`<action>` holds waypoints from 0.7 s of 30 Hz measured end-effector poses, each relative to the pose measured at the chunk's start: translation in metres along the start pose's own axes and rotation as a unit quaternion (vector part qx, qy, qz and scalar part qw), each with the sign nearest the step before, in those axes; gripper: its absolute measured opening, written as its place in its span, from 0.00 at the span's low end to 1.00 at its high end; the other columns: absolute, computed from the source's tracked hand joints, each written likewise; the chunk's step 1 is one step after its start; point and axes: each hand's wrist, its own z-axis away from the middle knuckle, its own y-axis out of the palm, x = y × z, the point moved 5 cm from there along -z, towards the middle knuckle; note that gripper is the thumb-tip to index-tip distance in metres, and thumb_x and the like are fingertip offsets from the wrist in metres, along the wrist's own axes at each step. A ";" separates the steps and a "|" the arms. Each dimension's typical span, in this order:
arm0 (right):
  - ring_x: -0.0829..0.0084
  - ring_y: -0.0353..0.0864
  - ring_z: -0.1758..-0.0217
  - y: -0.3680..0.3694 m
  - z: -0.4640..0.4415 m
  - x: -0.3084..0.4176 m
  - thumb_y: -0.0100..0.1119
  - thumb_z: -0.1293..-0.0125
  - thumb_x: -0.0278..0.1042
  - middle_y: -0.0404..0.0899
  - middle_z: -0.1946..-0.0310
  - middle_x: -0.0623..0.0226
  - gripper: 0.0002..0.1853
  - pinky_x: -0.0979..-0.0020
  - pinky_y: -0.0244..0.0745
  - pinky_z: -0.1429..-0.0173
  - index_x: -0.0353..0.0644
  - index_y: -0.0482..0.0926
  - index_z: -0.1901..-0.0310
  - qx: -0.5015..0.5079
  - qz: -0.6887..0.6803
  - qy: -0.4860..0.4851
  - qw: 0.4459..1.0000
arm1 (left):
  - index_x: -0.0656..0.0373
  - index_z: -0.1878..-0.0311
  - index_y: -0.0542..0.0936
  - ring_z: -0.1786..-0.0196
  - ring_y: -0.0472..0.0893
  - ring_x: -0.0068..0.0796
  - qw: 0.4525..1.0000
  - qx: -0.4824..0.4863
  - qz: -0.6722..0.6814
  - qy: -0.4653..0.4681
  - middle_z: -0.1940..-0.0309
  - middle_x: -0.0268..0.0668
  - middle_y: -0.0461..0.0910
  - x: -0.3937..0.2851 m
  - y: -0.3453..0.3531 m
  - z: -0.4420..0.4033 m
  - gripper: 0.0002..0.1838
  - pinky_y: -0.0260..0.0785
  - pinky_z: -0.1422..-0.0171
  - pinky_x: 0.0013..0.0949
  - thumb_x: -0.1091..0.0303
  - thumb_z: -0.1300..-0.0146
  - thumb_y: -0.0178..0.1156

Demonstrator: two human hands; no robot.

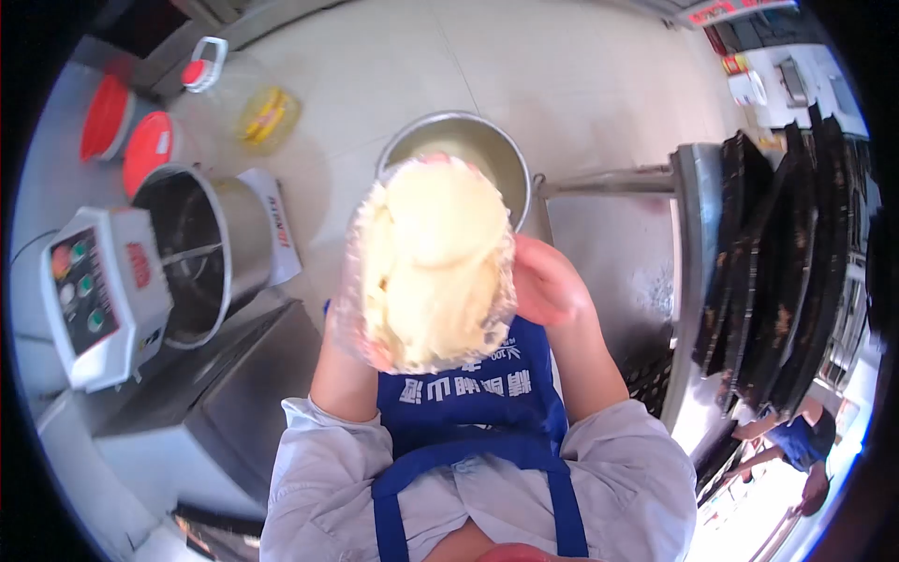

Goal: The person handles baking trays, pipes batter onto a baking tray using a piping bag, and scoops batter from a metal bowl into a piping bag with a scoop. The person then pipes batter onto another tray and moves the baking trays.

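Observation:
A large pale-yellow mass of dough [440, 253], bright and lumpy, is held up in front of my chest. What looks like clear plastic surrounds its edges; I cannot tell whether it is a bag or a tub. My left hand [367, 348] supports it from the left and beneath, mostly hidden behind the plastic. At the right edge, my right hand [552, 286] presses against the side, its fingertips out of sight behind the dough. Just beyond and below the dough, a round metal pot [454, 119] stands on the floor, partly covered from view.
To the left stands a mixer [103, 290] with a metal bowl [245, 234]. Red-lidded buckets [148, 150] and an oil jug [267, 120] are behind it. At right, a metal rack [698, 234] carries several dark trays [768, 272]. Another person [796, 440] is at lower right.

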 end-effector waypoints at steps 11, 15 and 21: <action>0.82 0.65 0.74 0.269 0.132 0.084 0.42 0.28 0.35 0.66 0.74 0.76 0.09 0.78 0.62 0.70 0.41 0.69 0.63 0.092 0.078 -0.036 0.992 | 0.61 0.43 0.69 0.43 0.73 0.41 0.625 0.175 -0.740 0.178 0.46 0.43 0.73 -0.102 0.327 0.129 0.58 0.61 0.38 0.39 0.41 0.84 0.80; 0.82 0.64 0.74 0.319 0.167 0.065 0.43 0.28 0.33 0.64 0.76 0.77 0.08 0.80 0.62 0.71 0.41 0.68 0.64 0.192 0.053 0.052 0.979 | 0.62 0.53 0.77 0.53 0.78 0.46 0.415 0.113 -0.878 0.210 0.57 0.44 0.79 -0.089 0.378 0.201 0.50 0.66 0.46 0.40 0.35 0.80 0.74; 0.83 0.64 0.74 0.348 0.212 0.029 0.43 0.28 0.36 0.64 0.76 0.77 0.09 0.82 0.62 0.70 0.41 0.68 0.63 0.287 0.049 0.181 0.939 | 0.61 0.36 0.66 0.38 0.69 0.51 0.392 -0.076 -0.877 0.266 0.36 0.53 0.63 -0.032 0.391 0.320 0.52 0.63 0.36 0.44 0.41 0.64 0.72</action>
